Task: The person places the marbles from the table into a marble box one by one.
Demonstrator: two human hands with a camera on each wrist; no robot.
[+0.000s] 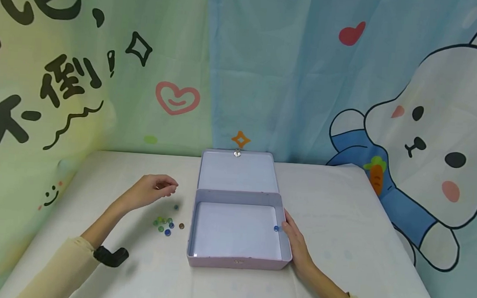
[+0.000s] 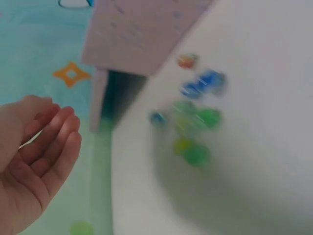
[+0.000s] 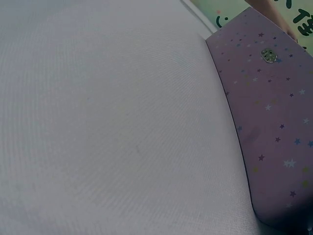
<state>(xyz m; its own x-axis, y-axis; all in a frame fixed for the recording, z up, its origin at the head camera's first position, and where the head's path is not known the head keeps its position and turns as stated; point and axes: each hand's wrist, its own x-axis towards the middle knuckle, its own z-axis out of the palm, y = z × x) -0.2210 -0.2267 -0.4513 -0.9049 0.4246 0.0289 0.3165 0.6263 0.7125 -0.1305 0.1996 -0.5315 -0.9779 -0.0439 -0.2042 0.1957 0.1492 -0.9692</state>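
Marbles (image 1: 171, 225): loose cluster on tabletop (image 1: 341, 210) near left hand (image 1: 155, 191), on its right-hand side. One blue marble (image 1: 276, 228) inside box (image 1: 238, 262), beside right hand (image 1: 295, 240). Left: loosely curled, nothing visible held. Right: fingers fairly straight, touching box side.

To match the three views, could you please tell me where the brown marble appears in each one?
Head: below and left of centre, the brown marble lies just left of the lilac box.
Left wrist: the brown marble, blurred and orange-looking, lies above and slightly right of centre.
Right wrist: not in it.
Shared landmark: the lilac box, in all three.
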